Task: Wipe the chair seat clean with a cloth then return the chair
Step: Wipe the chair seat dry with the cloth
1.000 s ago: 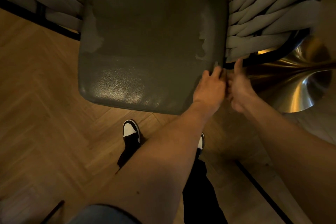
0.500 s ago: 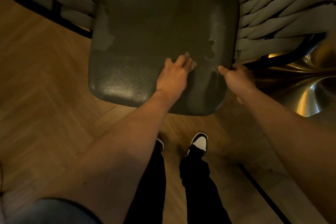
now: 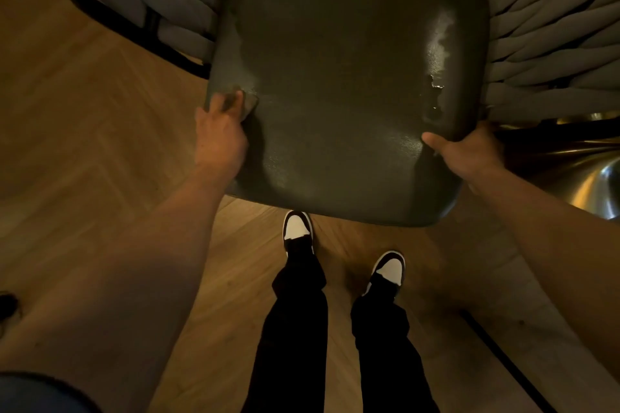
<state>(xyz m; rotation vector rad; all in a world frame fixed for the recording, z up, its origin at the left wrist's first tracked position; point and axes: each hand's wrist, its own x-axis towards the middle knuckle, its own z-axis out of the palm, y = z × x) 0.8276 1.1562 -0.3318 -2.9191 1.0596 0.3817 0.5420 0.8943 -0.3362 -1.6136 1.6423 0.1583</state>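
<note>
A wooden floor (image 3: 84, 151) in a herringbone pattern filled the left and lower parts of the frame. The chair's dark seat (image 3: 352, 77) took up the upper middle, its front edge toward the viewer, with pale worn patches near its right side. Grey woven strapping (image 3: 553, 27) curved round the seat at upper right and upper left. A shiny metal base (image 3: 600, 188) showed at the right edge.

Two legs in black trousers (image 3: 295, 329) stood below the seat, ending in black-and-white shoes (image 3: 297, 228) on the floor.

The left hand (image 3: 219, 134) lay at the seat's left edge, its fingers (image 3: 231, 100) pressing a small cloth (image 3: 248, 102) onto the surface; whether they were curled round the cloth or lay flat on it could not be told, as that part was blurred. The right hand (image 3: 469, 151) held the seat's front right corner, thumb on top and the other fingers hidden under the edge.
</note>
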